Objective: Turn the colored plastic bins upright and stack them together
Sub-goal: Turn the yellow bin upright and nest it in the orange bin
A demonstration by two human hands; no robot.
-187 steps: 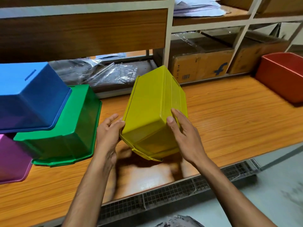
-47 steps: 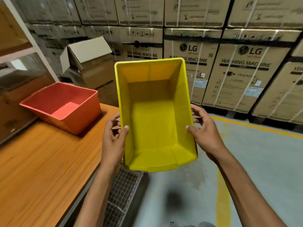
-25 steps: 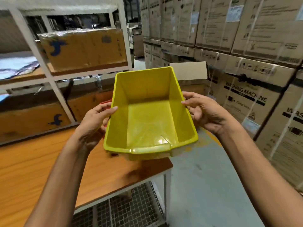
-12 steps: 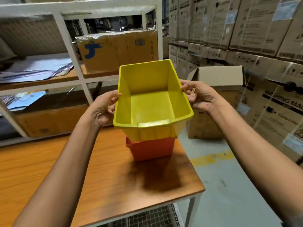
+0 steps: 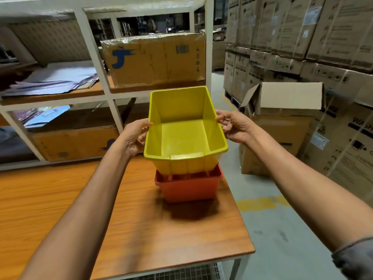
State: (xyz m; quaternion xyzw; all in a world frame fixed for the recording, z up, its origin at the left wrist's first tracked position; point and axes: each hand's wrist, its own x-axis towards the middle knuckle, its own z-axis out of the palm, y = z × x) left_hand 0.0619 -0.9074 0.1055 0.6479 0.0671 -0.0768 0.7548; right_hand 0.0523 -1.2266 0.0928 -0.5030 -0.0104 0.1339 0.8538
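A yellow bin (image 5: 184, 136) is upright, its open side up, and its bottom sits partly inside a red bin (image 5: 188, 187). The red bin stands upright on the wooden table (image 5: 141, 229) near its right end. My left hand (image 5: 134, 138) grips the yellow bin's left rim. My right hand (image 5: 235, 126) grips its right rim. Most of the red bin's inside is hidden by the yellow bin.
A white metal shelf (image 5: 94, 57) stands behind the table with cardboard boxes (image 5: 155, 59) and papers on it. An open carton (image 5: 278, 122) stands on the floor to the right, before stacks of large boxes (image 5: 302, 37). The table's right edge is close to the bins.
I turned the yellow bin open side up, carried it to the table's right end and lowered it. In the last half second it sank further into the red bin.
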